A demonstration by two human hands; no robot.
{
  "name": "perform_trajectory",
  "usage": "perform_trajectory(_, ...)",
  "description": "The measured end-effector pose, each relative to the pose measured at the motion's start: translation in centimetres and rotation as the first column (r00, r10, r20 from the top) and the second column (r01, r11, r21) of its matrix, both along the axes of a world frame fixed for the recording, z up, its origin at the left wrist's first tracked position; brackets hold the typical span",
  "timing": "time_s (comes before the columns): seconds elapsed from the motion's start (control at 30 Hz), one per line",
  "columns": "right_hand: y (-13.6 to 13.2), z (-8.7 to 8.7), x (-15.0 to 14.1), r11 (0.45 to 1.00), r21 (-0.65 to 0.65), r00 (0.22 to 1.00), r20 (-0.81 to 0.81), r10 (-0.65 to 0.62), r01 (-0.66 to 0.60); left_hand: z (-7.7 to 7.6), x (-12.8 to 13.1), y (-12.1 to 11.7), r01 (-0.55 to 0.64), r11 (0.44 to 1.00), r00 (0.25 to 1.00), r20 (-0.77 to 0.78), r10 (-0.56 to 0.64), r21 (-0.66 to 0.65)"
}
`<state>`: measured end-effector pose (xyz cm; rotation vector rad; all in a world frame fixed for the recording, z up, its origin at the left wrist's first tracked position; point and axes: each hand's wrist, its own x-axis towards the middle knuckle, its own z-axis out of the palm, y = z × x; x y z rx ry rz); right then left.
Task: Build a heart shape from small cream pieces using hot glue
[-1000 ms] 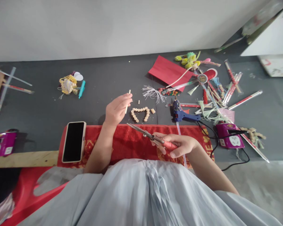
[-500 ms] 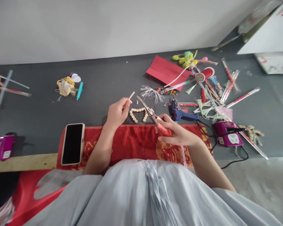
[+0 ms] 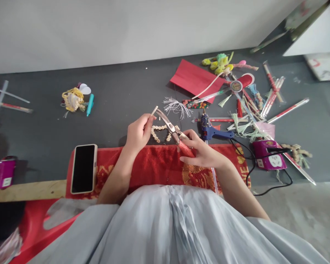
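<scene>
Pinched between the thumb and fingers of my left hand [image 3: 139,132] is a thin pale stick [image 3: 154,110], its tip pointing up and right. My right hand [image 3: 199,149] grips red-handled scissors [image 3: 171,127], whose blades reach up to the stick's tip. Whether the blades touch the stick I cannot tell. Below the blades, a beaded piece in a curved, heart-like outline [image 3: 154,134] lies on the grey table, partly covered by the scissors. One small cut bit [image 3: 159,118] rests just above it.
A red patterned towel [image 3: 154,172] runs along the front edge, with a phone [image 3: 84,168] on its left end. A blue glue gun [image 3: 214,132], white threads [image 3: 176,106], red paper [image 3: 194,79] and a purple power socket [image 3: 268,156] lie to the right. Yellow cord [image 3: 73,99] lies left.
My right hand has brought the scissors left and up, so the blades are now at the stick's tip. My left hand still holds the stick, shifted only slightly.
</scene>
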<state>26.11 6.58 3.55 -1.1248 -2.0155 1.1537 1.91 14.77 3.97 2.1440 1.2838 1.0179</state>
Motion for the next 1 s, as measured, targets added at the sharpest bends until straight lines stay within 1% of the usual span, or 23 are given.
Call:
perform_trajectory(0.17,0.32,0.14,-0.18,0.999,-0.015,0.999,-0.012,0.030,-0.030,-0.36,0.38,-0.01,0.060,0.998,0.998,-0.004,-0.059,0.027)
perform_trajectory(0.3,0.47,0.21,-0.24,0.999,-0.035,0.999,-0.040,0.028,-0.029,-0.51,0.32,0.04,0.083,0.996,0.996,-0.015,-0.083,-0.022)
perform_trajectory(0.5,0.69,0.39,-0.26,0.997,-0.069,0.998,-0.054,0.043,-0.047,-0.39,0.20,0.18,0.079,0.996,0.997,-0.021,-0.080,-0.047)
perform_trajectory(0.73,0.84,0.12,-0.23,0.992,-0.121,0.996,-0.080,0.039,-0.048,-0.07,0.09,0.29,0.062,0.987,0.996,-0.055,-0.071,-0.145)
perform_trajectory(1.0,0.87,-0.04,-0.09,0.989,-0.140,0.994,-0.105,0.040,-0.054,-1.02,-0.25,0.61,0.053,0.990,0.993,-0.097,-0.066,-0.131)
